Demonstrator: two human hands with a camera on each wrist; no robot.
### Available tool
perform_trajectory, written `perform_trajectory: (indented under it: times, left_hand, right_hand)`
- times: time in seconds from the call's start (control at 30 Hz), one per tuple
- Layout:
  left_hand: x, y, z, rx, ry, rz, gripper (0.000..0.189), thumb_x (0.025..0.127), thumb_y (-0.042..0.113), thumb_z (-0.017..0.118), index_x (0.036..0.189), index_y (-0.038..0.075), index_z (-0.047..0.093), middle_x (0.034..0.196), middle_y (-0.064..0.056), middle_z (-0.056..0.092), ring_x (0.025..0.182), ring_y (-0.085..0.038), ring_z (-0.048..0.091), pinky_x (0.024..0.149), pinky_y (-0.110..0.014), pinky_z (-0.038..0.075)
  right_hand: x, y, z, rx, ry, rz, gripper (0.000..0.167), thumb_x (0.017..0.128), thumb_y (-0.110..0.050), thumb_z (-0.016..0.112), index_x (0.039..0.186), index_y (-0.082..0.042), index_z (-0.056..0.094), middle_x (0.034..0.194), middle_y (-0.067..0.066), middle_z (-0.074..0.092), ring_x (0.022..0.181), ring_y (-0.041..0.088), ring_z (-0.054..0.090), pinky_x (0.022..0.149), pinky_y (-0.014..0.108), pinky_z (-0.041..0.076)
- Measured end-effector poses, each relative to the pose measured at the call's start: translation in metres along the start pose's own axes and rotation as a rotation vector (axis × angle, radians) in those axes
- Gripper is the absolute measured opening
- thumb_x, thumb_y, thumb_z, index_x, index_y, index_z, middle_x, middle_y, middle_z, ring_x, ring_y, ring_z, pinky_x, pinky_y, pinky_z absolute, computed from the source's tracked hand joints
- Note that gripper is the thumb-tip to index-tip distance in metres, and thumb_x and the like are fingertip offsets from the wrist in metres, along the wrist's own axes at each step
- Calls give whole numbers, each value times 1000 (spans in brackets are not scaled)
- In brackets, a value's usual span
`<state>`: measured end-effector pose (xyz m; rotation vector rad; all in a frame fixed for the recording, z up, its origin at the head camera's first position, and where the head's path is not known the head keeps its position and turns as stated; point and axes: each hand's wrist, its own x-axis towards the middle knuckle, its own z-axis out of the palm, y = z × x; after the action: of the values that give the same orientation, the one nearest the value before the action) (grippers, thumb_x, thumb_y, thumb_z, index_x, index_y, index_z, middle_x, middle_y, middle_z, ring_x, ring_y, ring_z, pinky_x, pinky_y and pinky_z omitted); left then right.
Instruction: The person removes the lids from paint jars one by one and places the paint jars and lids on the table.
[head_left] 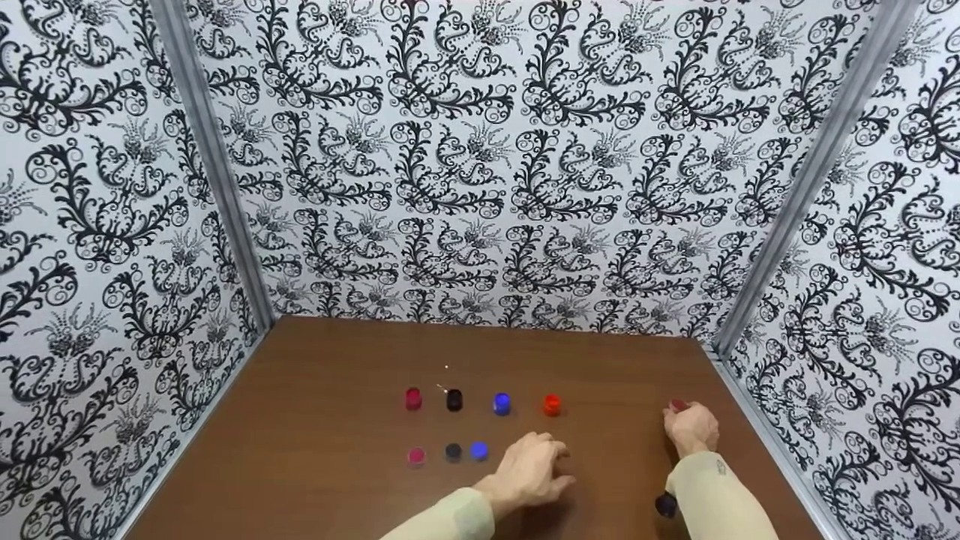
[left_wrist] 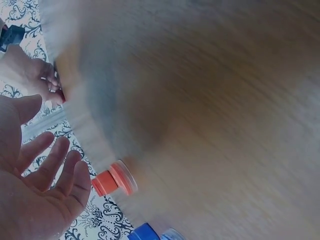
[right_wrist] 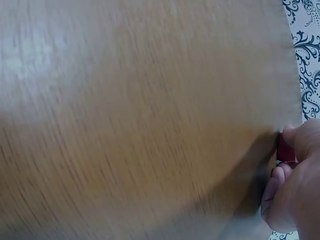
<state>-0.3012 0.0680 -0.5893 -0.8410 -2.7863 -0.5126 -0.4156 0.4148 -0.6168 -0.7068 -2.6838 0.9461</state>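
Observation:
On the right side of the table my right hand [head_left: 691, 430] pinches a small dark red paint pot [right_wrist: 286, 149] between thumb and fingers, which cover much of it. My left hand [head_left: 525, 471] is over the table's front middle, fingers spread and loosely bent, holding nothing. Beyond it stand a crimson paint pot [head_left: 413, 399], a black pot [head_left: 454, 400], a blue pot [head_left: 502, 404] and an orange-red pot [head_left: 552, 406] in a row. In front of the row lie a crimson lid [head_left: 416, 455], a black lid [head_left: 453, 451] and a blue lid [head_left: 478, 450], left of the left hand.
The brown wooden table [head_left: 337, 367] is enclosed by patterned black-and-white walls [head_left: 465, 165] at the back and sides. Grey metal posts [head_left: 217, 165] stand at the corners. A dark wrist device [head_left: 665, 505] shows beside the right sleeve.

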Motion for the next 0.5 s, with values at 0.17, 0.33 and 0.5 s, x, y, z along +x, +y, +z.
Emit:
perform_trajectory:
  times: [0.17, 0.33, 0.5]
  left_hand:
    - [0, -2, 2, -22, -11, -11, 35, 96, 46, 86, 120, 21, 84, 112, 7, 79, 103, -12, 69, 89, -27, 60]
    - [0, -2, 1, -34, -15, -22, 34, 97, 46, 85, 120, 22, 84, 113, 7, 79, 105, -13, 70, 92, -28, 61]
    - [1, -5, -4, -68, -14, -35, 34, 97, 45, 85, 121, 21, 84, 113, 5, 79, 104, -14, 71, 91, -30, 62]
  right_hand:
    - [0, 3, 1, -22, 8, -22, 53, 103, -34, 67, 139, 6, 66, 144, 40, 66, 134, 62, 61, 116, 66, 51]
    - [-3, 3, 1, -23, 9, -43, 51, 103, -32, 65, 137, 6, 67, 143, 39, 66, 133, 63, 61, 114, 68, 52]
    - [-10, 0, -1, -6, 7, -47, 52, 104, -35, 66, 139, 3, 67, 145, 38, 66, 133, 63, 61, 111, 69, 52]
